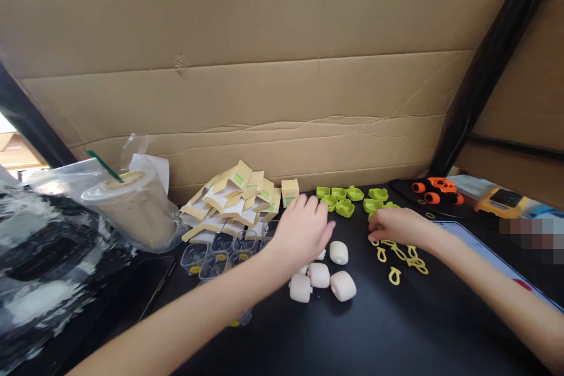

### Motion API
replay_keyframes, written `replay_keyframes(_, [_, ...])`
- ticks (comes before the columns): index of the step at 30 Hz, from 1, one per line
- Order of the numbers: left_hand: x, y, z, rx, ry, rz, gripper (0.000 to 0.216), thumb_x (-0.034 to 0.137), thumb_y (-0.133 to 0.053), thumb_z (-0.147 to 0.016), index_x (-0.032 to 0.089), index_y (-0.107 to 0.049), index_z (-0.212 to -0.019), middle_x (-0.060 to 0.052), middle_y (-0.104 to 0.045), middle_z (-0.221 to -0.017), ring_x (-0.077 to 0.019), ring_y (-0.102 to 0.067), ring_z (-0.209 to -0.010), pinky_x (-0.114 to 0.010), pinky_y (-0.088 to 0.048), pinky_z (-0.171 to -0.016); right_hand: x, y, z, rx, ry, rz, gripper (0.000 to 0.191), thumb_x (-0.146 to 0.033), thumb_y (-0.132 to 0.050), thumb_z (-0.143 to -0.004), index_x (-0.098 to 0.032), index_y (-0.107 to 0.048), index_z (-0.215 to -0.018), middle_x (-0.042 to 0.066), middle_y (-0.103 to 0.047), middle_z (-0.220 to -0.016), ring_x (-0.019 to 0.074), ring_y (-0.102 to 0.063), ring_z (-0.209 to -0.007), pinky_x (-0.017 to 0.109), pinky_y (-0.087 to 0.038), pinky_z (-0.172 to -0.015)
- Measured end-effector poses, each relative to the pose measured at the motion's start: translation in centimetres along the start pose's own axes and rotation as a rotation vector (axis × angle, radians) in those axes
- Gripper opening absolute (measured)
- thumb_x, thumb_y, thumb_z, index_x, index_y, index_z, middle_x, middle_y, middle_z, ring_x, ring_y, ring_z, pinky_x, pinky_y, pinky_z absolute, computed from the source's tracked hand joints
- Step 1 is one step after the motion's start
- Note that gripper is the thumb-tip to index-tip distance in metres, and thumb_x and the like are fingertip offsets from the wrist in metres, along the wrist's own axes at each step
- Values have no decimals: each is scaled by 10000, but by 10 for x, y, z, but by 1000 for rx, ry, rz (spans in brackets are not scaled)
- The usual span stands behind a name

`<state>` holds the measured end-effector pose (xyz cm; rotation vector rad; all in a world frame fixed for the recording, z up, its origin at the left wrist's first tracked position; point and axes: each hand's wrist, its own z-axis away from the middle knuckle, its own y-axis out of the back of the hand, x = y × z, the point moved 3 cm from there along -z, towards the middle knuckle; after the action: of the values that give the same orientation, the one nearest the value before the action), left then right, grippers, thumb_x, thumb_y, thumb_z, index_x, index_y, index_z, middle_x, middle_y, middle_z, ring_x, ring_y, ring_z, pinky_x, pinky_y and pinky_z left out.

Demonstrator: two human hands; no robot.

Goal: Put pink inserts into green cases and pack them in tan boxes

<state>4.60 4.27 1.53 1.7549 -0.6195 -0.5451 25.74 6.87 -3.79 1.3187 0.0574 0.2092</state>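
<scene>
My left hand [303, 228] is palm down above the back of a group of rounded white pieces [319, 275]. Its thumb stands away from the fingers, whose tips are bent down out of sight. My right hand [399, 227] is lowered at the far end of a scatter of pale yellow loops [395, 275]. Its fingers look pinched together, and whatever lies between them is hidden. Behind and beside that hand are small lime-green cups [345, 208] in loose rows.
To the left are clear plastic cups [214, 265] and a pile of small cardboard boxes [232, 194]. A bagged drink [143, 211] stands farther left. At right lie a phone [480, 247] and an orange toy car [440, 189]. Cardboard [264, 94] walls the back.
</scene>
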Motion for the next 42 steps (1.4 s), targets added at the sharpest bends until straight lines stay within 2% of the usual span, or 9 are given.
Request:
replay_keyframes(5, [-14, -37, -88, -114, 45, 68, 319, 331, -563, -908, 171, -560, -1183, -91, -583, -1214, -223, -601, -1033, -440, -519, -870, -3, 4, 1, 60, 51, -106, 247, -309, -570, -936, -179, -593, -1144, 72, -620, -1153, 197, -633, -944, 395, -542, -801])
replay_keyframes(11, [-31, -65, -105, -112, 174, 243, 318, 328, -558, -912, 175, -556, -1190, -91, -583, -1214, -217, -606, -1020, -430, -527, -857, -4, 20, 6, 380, 215, -452, 192, -336, -564, -933, -155, -614, -972, 26, -662, -897, 152, -641, -758, 340, -544, -710])
replay_keyframes(15, [-40, -46, -82, -20, 203, 444, 309, 327, -562, -909, 167, -563, -1173, -87, -595, -1187, -212, -612, -998, -421, -533, -840, -11, 27, 11, 612, 319, -789, 286, -479, -546, -886, -196, -539, -852, 29, -671, -773, 168, -666, -706, 310, -558, -674])
replay_keyframes(18, [-38, -28, -42, 59, 200, 633, 227, 286, -545, -911, 141, -575, -1084, -70, -640, -1038, -177, -643, -885, -363, -551, -778, -26, 29, 20, 709, 400, -983, 345, -521, -567, -852, -195, -532, -958, 47, -693, -801, 186, -697, -730, 315, -580, -682])
replay_keyframes(22, [-23, -17, 26, 184, 197, 870, 542, 201, -646, -794, 175, -391, -1272, -92, -608, -1127, -165, -646, -980, -313, -544, -857, -55, 23, 41, 797, 485, -1092, 209, -395, -591, -882, -207, -603, -971, 55, -703, -846, 189, -705, -752, 319, -589, -682])
replay_keyframes(25, [-14, -20, 59, 279, 203, 1220, 509, 150, -691, -711, 184, -493, -1178, -95, -598, -1146, -200, -620, -1061, -357, -502, -955, -73, 14, 57, 895, 572, -1072, 56, -267, -608, -883, -251, -650, -915, 43, -684, -925, 189, -676, -878, 312, -569, -754])
replay_keyframes(29, [-8, -30, 74, 296, 140, 1399, 479, 140, -659, -744, 218, -566, -1208, -86, -533, -1186, -204, -602, -1081, -358, -501, -956, -90, 6, 69, 988, 694, -954, 233, -126, -609, -868, -286, -623, -1038, 30, -675, -944, 175, -657, -887, 289, -559, -753])
replay_keyframes(35, [3, -48, 86, 166, 154, 1764, 550, 199, -659, -829, 362, -477, -1322, -47, -579, -1259, -172, -599, -1125, -334, -468, -991, -102, 9, 74, 1015, 724, -851, 173, -118, -630, -856, -255, -638, -962, 16, -707, -823, 168, -655, -738, 299, -522, -656])
replay_keyframes(42, [7, -59, 90, 277, 311, 1811, 474, 223, -797, -693, 253, -621, -1131, -63, -689, -1113, -189, -663, -979, -301, -546, -851, -109, 7, 78, 961, 676, -744, 83, -156, -619, -875, -236, -634, -889, -5, -702, -756, 140, -617, -649, 297, -419, -622])
